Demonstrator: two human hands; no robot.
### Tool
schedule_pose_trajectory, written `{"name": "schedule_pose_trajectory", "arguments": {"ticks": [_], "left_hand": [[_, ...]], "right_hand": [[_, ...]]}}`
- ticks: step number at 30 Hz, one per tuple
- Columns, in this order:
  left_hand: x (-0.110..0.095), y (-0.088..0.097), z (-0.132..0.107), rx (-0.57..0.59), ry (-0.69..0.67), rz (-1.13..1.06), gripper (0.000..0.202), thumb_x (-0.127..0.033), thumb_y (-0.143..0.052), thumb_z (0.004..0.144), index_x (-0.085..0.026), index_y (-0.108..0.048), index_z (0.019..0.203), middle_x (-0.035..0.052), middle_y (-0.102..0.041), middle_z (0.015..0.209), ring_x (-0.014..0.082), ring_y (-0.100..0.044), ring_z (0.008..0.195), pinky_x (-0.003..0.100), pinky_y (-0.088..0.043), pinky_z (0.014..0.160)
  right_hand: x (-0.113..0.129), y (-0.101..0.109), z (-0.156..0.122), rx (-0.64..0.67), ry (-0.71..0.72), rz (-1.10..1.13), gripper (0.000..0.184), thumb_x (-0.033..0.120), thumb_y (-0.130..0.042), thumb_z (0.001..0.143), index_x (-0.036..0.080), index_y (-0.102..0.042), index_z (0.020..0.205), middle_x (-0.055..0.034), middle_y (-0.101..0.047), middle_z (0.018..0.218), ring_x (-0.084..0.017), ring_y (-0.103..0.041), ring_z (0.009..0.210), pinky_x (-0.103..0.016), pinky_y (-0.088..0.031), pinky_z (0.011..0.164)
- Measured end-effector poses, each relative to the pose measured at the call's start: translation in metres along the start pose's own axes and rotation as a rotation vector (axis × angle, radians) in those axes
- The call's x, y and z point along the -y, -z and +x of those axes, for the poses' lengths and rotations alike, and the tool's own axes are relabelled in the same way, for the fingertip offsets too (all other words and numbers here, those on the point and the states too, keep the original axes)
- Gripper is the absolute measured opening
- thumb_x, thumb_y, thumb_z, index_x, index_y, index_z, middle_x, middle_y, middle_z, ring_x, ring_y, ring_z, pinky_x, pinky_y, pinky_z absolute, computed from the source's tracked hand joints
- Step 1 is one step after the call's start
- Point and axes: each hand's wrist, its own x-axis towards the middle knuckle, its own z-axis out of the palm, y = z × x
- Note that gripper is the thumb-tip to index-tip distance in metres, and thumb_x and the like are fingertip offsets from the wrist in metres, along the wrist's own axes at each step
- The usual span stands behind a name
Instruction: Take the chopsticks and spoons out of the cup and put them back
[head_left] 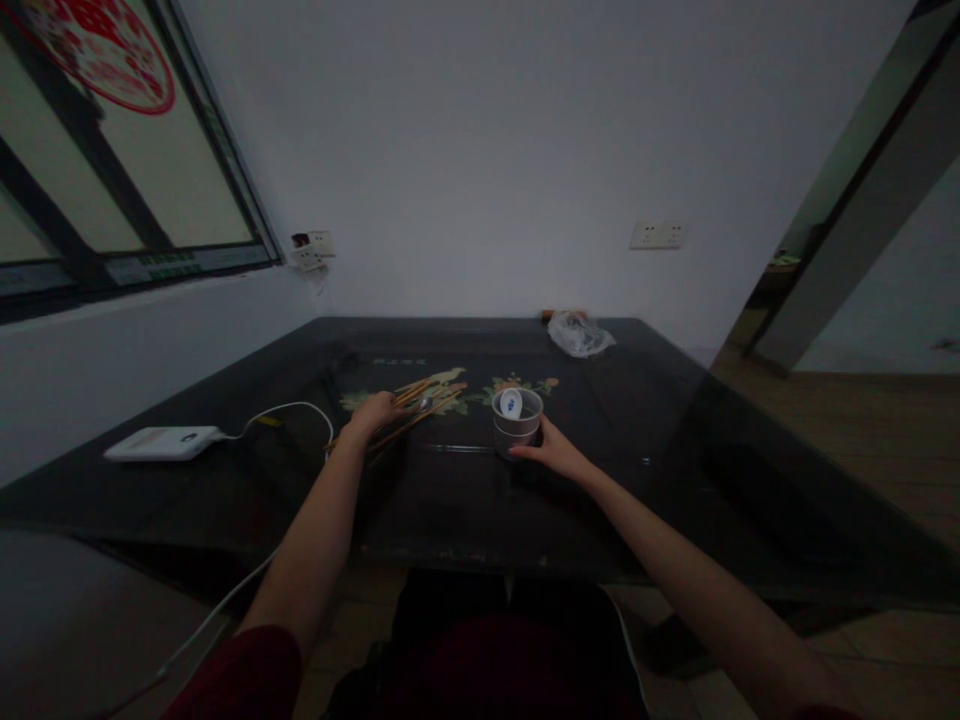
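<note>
My left hand is closed over several wooden chopsticks that lie fanned out on the dark table. Among their far ends sits a shiny metal spoon head. A grey cylindrical utensil holder stands upright right of the chopsticks. Inside it, a white oval piece with a blue mark shows near the rim; whether it is a spoon I cannot tell. Around the holder's right side curls my right hand, thumb across the front and the other fingers partly hidden behind.
A white power bank with a white cable lies on the left of the black table. Near the wall is a crumpled clear plastic bag. A dark flat object rests at the right. Wall sockets are behind.
</note>
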Motion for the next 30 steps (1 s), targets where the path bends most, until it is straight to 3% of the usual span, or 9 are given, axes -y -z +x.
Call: {"name": "schedule_pose_trajectory", "arguments": {"ticks": [5,11,18,30], "left_hand": [[-0.002,0.001,-0.001,-0.045,0.016,-0.003,0.033,-0.039,-0.054,0.078,-0.018,-0.066,0.101,0.0109,-0.069,0.102,0.0231,-0.064,0.091,0.023,-0.046,0.07],[-0.002,0.002,-0.004,-0.134,0.159,0.004,0.04,-0.047,-0.047,0.082,-0.019,-0.064,0.105,0.0134,-0.066,0.109,0.0281,-0.063,0.098,0.031,-0.049,0.075],[0.007,-0.006,0.003,-0.102,0.154,0.004,0.039,-0.043,-0.047,0.082,-0.019,-0.061,0.109,0.0134,-0.065,0.112,0.0278,-0.062,0.1,0.031,-0.049,0.076],[0.004,-0.008,0.008,-0.027,0.135,0.039,0.039,-0.044,-0.049,0.082,-0.015,-0.069,0.099,0.0154,-0.068,0.106,0.0268,-0.065,0.096,0.028,-0.048,0.075]], "right_hand": [[-0.004,0.001,0.0,-0.009,0.008,0.003,0.077,0.03,-0.08,0.059,0.017,-0.044,0.127,-0.013,-0.054,0.129,-0.026,-0.05,0.121,-0.043,-0.035,0.107],[-0.01,0.002,0.002,0.01,0.014,0.014,0.081,0.03,-0.081,0.059,0.017,-0.042,0.129,-0.0142,-0.053,0.13,-0.026,-0.051,0.12,-0.043,-0.035,0.106],[-0.006,0.001,0.001,0.0,0.007,-0.006,0.08,0.03,-0.08,0.059,0.015,-0.043,0.128,-0.0149,-0.053,0.129,-0.026,-0.051,0.12,-0.043,-0.036,0.105],[-0.009,0.001,0.003,0.008,0.006,0.019,0.081,0.031,-0.081,0.059,0.017,-0.042,0.129,-0.0142,-0.052,0.131,-0.026,-0.049,0.122,-0.042,-0.034,0.107]]}}
